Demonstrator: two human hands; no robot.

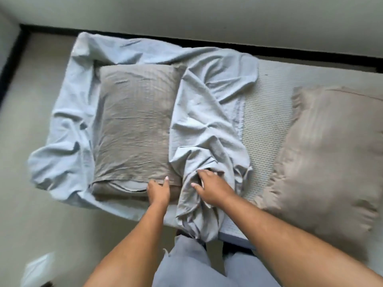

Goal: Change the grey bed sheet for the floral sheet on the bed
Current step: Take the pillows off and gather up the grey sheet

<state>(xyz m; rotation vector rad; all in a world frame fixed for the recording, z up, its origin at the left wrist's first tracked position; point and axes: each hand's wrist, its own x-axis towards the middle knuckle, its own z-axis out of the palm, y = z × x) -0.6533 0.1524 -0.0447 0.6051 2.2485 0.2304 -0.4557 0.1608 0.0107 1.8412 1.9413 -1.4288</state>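
Right fingers point(200, 172) tight around bunched grey sheet point(207, 125), tips hidden; left fingers point(153, 182) at pillow point(134, 125), grasp unclear

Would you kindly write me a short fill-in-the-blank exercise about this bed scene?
1. The right hand grips the bunched ____ sheet.
2. The left hand touches the pillow lying on the ____.
3. The other pillow lies on the bare mattress, on the ____ side.
Missing words: grey, sheet, right.
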